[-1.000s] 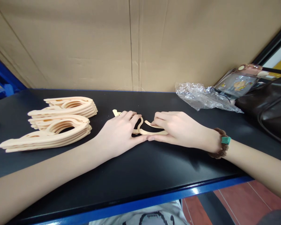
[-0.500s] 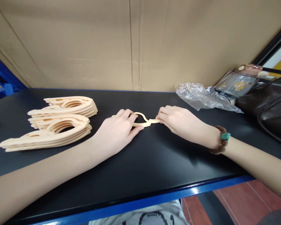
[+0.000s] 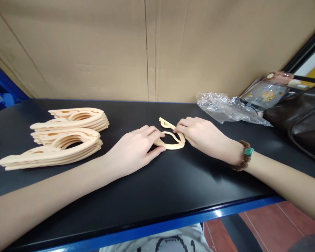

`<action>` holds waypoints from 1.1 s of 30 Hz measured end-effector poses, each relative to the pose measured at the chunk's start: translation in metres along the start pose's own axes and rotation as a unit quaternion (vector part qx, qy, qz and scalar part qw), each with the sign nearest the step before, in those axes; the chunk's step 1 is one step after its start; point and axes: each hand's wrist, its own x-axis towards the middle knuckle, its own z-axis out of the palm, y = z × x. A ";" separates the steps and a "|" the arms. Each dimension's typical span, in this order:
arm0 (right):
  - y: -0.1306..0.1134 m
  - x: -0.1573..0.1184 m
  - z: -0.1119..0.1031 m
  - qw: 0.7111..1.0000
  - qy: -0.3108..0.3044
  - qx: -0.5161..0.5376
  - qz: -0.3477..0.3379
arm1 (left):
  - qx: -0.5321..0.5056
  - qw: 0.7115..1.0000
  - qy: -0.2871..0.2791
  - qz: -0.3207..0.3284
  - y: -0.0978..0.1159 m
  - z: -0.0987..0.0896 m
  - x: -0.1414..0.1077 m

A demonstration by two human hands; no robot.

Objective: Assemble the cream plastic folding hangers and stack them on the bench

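Note:
A cream-coloured folding clothes hanger [image 3: 174, 146] lies low over the black tabletop between my hands, its curved middle and one arm showing. My left hand [image 3: 139, 144] pinches its left side between thumb and fingers. On the other side, my right hand [image 3: 198, 134] grips the hinged arm, whose tip points up and to the left, away from me. Part of the hanger is hidden under my fingers. Two stacks of folded hangers of the same kind, a rear stack [image 3: 76, 120] and a front stack [image 3: 52, 151], lie to the left.
A crumpled clear plastic bag [image 3: 229, 108] lies at the back right. Beside it are a cup-like container [image 3: 267, 94] with a cartoon print and a dark leather bag [image 3: 299, 115]. Cardboard [image 3: 107, 52] stands behind the table, whose front edge [image 3: 157, 229] is blue.
The hanger's right arm has swung from pointing right to pointing up-left. My left hand and the hanger have moved a little to the right; both hands keep their hold.

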 end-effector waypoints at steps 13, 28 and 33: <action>0.000 0.003 -0.002 0.995 0.023 0.089 -0.048 | 0.013 1.000 0.022 -0.005 0.000 0.001 0.001; -0.010 0.001 -0.007 0.989 0.063 0.117 -0.058 | -0.066 0.997 -0.031 0.034 -0.002 0.002 0.000; -0.011 0.000 -0.009 0.988 0.060 0.134 -0.049 | -0.057 0.997 -0.031 0.039 0.000 -0.001 0.000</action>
